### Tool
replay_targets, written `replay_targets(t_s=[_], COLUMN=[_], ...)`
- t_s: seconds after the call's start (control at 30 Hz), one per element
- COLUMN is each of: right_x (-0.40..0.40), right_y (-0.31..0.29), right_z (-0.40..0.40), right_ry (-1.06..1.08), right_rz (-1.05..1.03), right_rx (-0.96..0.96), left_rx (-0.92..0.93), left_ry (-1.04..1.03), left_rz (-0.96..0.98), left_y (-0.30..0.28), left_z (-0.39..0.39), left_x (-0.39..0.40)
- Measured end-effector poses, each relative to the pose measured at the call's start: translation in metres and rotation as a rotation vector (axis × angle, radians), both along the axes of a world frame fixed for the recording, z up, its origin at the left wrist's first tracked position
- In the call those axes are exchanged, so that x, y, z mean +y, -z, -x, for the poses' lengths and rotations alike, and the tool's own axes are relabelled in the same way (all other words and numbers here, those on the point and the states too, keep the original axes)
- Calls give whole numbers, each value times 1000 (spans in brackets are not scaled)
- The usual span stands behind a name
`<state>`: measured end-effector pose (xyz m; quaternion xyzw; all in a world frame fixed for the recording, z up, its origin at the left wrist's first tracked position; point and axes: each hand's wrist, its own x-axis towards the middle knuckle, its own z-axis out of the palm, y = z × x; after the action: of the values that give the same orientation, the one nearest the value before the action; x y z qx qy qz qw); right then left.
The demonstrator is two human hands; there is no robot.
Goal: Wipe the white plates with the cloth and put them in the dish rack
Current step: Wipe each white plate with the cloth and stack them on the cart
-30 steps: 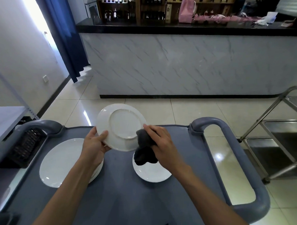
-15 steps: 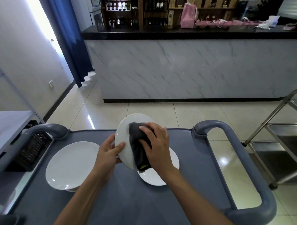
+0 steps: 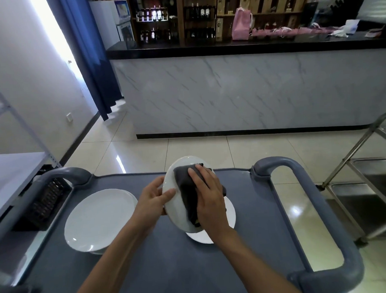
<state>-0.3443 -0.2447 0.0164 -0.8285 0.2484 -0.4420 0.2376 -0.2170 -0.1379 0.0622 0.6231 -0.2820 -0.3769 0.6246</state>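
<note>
Pressing cloth (image 3: 186,193) higher on plate (image 3: 176,205), now steeper

Glossy white ceramic plate (image 3: 175,204), matt grey cloth (image 3: 186,191), smooth grey plastic cart (image 3: 301,208), shiny floor tiles (image 3: 254,152).

We see a white plate (image 3: 175,204) held tilted above the cart, w/ a dark grey cloth (image 3: 186,191) lying folded on its face. Under it another white plate (image 3: 229,220) lies flat, partly hidden. At left, approx. two more plates (image 3: 98,219) lie stacked, flat, well apart from the others.
</note>
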Motion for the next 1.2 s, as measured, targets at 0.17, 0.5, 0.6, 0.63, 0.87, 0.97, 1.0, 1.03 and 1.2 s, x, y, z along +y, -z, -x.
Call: replay_targets(t_s=[0.17,0.5,0.6,0.63,0.87,0.97,1.0,1.03,1.2], right_x=[-8,-34,-45,-48,-63,-66,-66,-66,-63], right_y=[-22,-54,-63,-65,-63,-63,-63,-64,-70], right_z=[-8,-10,-11,-11,-14,-15,-16,-16,-13], right_ry=[-16,-14,24,26,33,55,67,79,72], right_rz=[101,27,-39,-65,-185,-251,-277,-308,-426], right_rx=[6,-6,-21,-16,-14,-24,-36,-52,-147], left_rx=[-65,-83,-19,8,70,93,102,113,202], left_ry=[46,38,-1,-18,-132,-169,-179,-188,-235], left_rz=[2,100,130,138,185,214,227,241,305], left_y=[-9,-16,-14,-15,-19,-22,-24,-26,-35], left_z=[3,-1,-3,-4,-8,-11,-12,-13,-15], left_x=[-7,-11,-12,-12,-16,-17,-17,-18,-23])
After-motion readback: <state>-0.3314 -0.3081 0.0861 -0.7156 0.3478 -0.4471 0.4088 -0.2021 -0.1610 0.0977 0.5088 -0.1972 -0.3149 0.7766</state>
